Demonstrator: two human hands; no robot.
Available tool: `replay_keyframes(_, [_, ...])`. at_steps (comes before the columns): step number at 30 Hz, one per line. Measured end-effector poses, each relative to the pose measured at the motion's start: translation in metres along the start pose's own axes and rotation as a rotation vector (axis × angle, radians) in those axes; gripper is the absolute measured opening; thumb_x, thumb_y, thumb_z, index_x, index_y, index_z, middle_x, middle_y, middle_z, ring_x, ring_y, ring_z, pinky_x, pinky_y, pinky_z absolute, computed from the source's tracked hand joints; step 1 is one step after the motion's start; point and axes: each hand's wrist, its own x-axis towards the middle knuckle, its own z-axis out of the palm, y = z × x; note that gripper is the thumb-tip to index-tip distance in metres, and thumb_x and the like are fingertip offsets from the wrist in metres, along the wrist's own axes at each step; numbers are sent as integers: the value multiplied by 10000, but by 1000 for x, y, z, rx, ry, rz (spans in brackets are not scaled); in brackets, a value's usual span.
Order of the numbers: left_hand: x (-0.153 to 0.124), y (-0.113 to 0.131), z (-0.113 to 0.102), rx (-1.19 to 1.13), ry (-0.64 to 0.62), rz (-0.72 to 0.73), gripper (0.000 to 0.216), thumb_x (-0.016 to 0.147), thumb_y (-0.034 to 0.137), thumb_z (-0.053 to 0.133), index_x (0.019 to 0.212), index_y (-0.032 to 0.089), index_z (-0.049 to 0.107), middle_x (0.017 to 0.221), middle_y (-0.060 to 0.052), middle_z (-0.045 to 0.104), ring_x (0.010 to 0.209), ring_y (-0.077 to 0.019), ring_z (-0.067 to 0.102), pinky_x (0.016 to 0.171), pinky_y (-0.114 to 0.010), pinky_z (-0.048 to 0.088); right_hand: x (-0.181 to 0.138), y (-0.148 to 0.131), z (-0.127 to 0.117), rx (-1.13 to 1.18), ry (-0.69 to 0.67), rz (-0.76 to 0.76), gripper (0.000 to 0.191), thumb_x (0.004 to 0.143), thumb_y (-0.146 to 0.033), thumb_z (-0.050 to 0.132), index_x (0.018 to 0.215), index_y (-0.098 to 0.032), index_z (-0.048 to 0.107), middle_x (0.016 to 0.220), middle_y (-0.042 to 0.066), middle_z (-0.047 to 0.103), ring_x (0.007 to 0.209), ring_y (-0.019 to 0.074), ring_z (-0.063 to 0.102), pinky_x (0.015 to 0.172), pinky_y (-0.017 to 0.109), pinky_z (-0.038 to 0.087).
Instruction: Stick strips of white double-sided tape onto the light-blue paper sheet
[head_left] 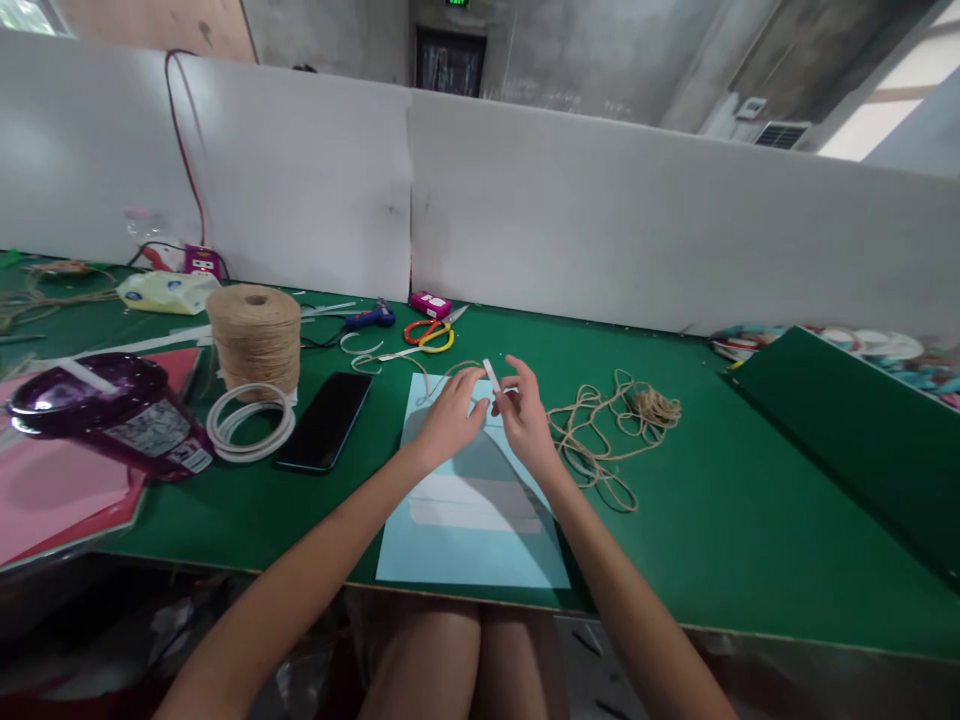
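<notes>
My right hand [526, 418] pinches a short, narrow white strip [490, 375] between thumb and fingers, with its index finger raised. Just to the left is my left hand [450, 415], its fingers stretched toward the strip and its thumb apart from them; nothing shows in its grasp. Both hands are over a light blue sheet of paper [472, 565]. Pale flat strips [472, 502] lie across the sheet's lower half. A thin cord [429, 388] curls at the sheet's top edge and passes behind my left hand.
Loose twine [651, 408] lies right of the sheet. To the left are a phone [326, 420], white rings [251, 425], a twine spool [255, 340] and a purple cup [112, 415]. Scissors [431, 335] and a blue glue gun [371, 316] lie behind. A green board [862, 430] stands right.
</notes>
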Motion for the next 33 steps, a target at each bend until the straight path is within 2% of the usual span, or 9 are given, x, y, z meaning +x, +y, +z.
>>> replay_keyframes(5, [-1,-19,4,132,-92,55,499,856,184,406,1350,189,330,1438,-106,352,1354,-207,274,1115,-407,256,-3,20,3,-62,-45,-44,543,933,-263,201,1448,-201,38,1179,147,551,1005,223,568,850,395,473])
replay_keyframes(11, [4,-24,-11,401,-60,-48,635,805,166,483,1400,269,288,1531,-73,176,1416,-282,87,1112,-555,120,1,29,-20,-278,140,-58,517,928,-246,181,1441,-191,168,1264,153,523,1179,252,475,966,446,378])
replay_keyframes(14, [13,-28,-25,404,-51,-107,660,806,202,495,1419,268,258,1530,-85,179,1409,-295,123,1095,-566,148,0,32,-24,-378,173,-38,524,926,-307,269,1430,-176,219,1194,140,579,1107,270,498,945,442,378])
replay_keyframes(17, [28,-32,-44,308,-26,-85,676,797,219,502,1426,237,254,1515,-83,228,1395,-278,184,1112,-497,181,-2,39,-21,-518,144,28,556,893,-345,380,1412,-162,302,1104,133,625,1004,295,500,881,437,396])
replay_keyframes(19, [40,-35,-57,172,-78,-43,708,799,210,489,1444,215,198,1498,-79,278,1362,-242,278,1102,-402,253,-2,47,-19,-664,63,77,498,890,-283,363,1373,-160,388,1089,131,628,939,284,500,826,413,404])
replay_keyframes(23, [69,-40,-78,96,-121,-200,739,796,231,502,1453,219,163,1361,-104,481,1153,-229,527,1002,-366,373,10,68,-19,-869,-115,32,370,872,-201,371,1144,-217,621,1165,118,589,982,279,476,824,410,373])
replay_keyframes(26, [90,-49,-91,41,-88,-228,701,786,278,529,1424,196,253,1240,-91,578,1062,-203,573,952,-341,413,25,84,-28,-975,-196,-40,351,885,-247,378,1101,-217,654,1126,134,598,1002,286,470,819,413,370])
replay_keyframes(29, [102,-63,-104,-16,-36,-216,424,803,317,497,1189,154,559,1117,-70,637,1043,-194,576,929,-310,425,39,100,-46,-1057,-250,-41,381,899,-266,360,1165,-203,626,1185,155,573,1044,299,472,829,420,374])
replay_keyframes(33, [90,-79,-114,28,-29,-287,332,773,329,521,1030,155,640,982,-59,676,933,-195,608,874,-319,448,53,116,-80,-1070,-334,23,416,851,-138,383,1180,-203,629,1086,157,639,989,276,544,810,399,405])
